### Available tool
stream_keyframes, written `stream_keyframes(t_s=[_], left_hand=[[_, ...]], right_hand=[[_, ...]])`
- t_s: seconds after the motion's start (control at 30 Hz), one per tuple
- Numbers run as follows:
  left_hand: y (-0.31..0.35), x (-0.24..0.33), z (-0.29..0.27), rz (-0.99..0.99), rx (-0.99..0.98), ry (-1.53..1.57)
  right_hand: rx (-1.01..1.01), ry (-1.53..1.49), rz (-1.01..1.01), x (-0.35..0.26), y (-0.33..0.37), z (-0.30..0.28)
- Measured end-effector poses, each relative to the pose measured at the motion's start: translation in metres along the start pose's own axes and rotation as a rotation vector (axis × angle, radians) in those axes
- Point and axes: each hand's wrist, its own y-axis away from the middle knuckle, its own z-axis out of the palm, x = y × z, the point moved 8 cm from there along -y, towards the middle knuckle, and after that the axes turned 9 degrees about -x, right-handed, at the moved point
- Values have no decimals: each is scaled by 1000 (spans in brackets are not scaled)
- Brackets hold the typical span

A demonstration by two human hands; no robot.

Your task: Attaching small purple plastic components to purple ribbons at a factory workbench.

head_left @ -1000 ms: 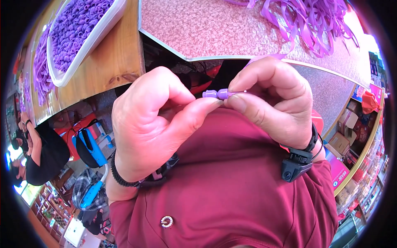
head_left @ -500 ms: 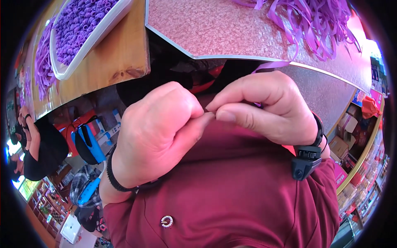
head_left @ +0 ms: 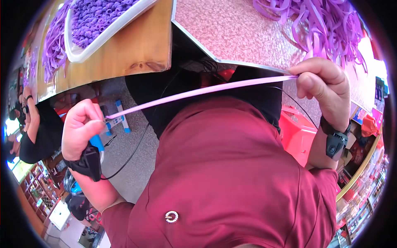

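Observation:
A narrow purple ribbon [head_left: 198,91] is stretched taut in front of my body, rising slightly from left to right. One end is pinched between the thumb and bent fingers of my left hand [head_left: 82,128], out at the left. My right hand [head_left: 324,84] grips the other end between thumb and forefinger, beside the edge of the pink patterned table [head_left: 231,35]. Close to that hand, a heap of loose purple ribbons [head_left: 326,31] lies on this table. Any small part at the ribbon's left end is too small to make out.
A white tub [head_left: 80,57] of small purple bead-like pieces stands on a wooden table [head_left: 128,51], with more purple ribbons [head_left: 53,51] beside it. A red plastic stool [head_left: 300,132] is at my right. Another person [head_left: 35,128] sits at far left. A power strip [head_left: 118,120] lies below.
My hands were close together before my chest. They have moved far apart, left and right, and the ribbon now spans between them.

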Motion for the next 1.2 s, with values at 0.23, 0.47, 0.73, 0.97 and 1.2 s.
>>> stream_keyframes(t_s=[0.23, 0.47, 0.73, 0.97, 1.2], left_hand=[[51, -49, -73, -98, 249, 129], [50, -31, -35, -88, 245, -261], [20, 57, 33, 174, 344, -485], [7, 85, 65, 456, 306, -501], [-3, 78, 72, 417, 248, -440]], right_hand=[[45, 126, -121, -22, -13, -3], [24, 153, -139, -24, -32, 23], [-316, 331, -369, -57, -50, 107], [-325, 279, -348, -44, -61, 146], [-374, -173, -142, -23, -68, 156]])
